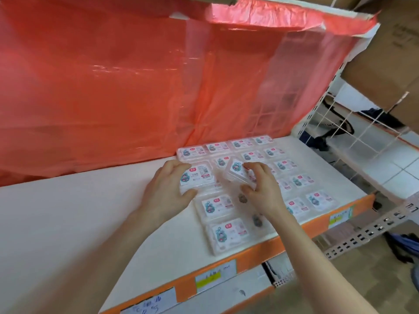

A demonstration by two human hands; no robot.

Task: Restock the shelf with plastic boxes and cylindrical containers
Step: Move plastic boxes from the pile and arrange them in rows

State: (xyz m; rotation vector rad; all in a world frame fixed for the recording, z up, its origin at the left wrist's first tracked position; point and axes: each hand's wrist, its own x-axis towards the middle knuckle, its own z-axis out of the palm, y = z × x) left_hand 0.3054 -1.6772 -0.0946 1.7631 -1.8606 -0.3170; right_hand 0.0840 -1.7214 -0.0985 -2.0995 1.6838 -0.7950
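Both hands on clear plastic boxes, mid-shelf.
Left hand (167, 189) grasps a flat-lying labelled box (198, 177), fingers over its far edge, thumb at its near edge. Right hand (263, 189) grasps a tilted box (238, 172), held at an angle above the laid-out ones, just right of the first. Matching boxes (301, 180) lie flat in rows on the white shelf (90, 211), covering its right part from near edge to far. Red plastic sheet (113, 87) hangs behind. Paper tags (215, 276) on the orange front rail (249, 260). Wire grid (362, 132) at right.
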